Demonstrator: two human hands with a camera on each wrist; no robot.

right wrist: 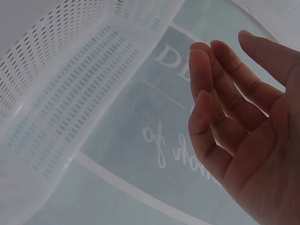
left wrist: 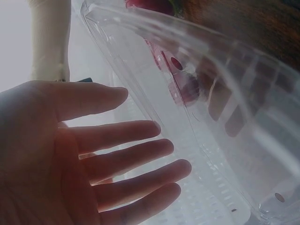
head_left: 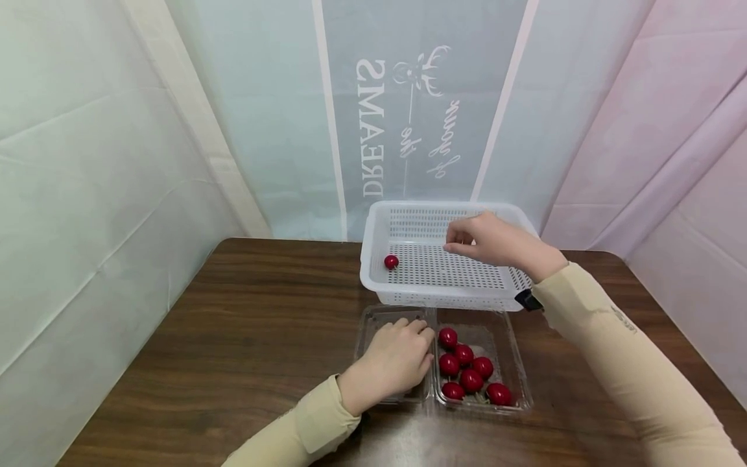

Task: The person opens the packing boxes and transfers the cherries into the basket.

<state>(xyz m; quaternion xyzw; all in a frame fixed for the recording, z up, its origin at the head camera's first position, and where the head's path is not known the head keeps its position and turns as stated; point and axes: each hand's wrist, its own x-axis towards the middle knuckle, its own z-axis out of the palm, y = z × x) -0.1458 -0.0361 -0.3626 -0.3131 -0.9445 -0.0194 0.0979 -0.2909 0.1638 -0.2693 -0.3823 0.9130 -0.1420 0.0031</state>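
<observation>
In the head view, my left hand (head_left: 397, 357) lies over the lid half (head_left: 373, 318) of a clear plastic clamshell box. The left wrist view shows its fingers (left wrist: 136, 152) spread and nearly straight beside the clear plastic, gripping nothing; whether they touch it I cannot tell. Several glossy round red fruits (head_left: 471, 381) with short greenish stems sit in the box's other half (head_left: 516, 363). Above the white perforated basket (head_left: 373, 259), my right hand (head_left: 487, 239) hovers with loosely bent fingers and holds nothing. One red fruit (head_left: 391, 262) lies at the basket's left side.
Under the box and basket is a dark wood-grain table (head_left: 262, 318). The basket stands near its back edge, just behind the box. Pale fabric with mirrored lettering (head_left: 373, 123) hangs behind, and light cloth walls (head_left: 105, 162) flank both sides.
</observation>
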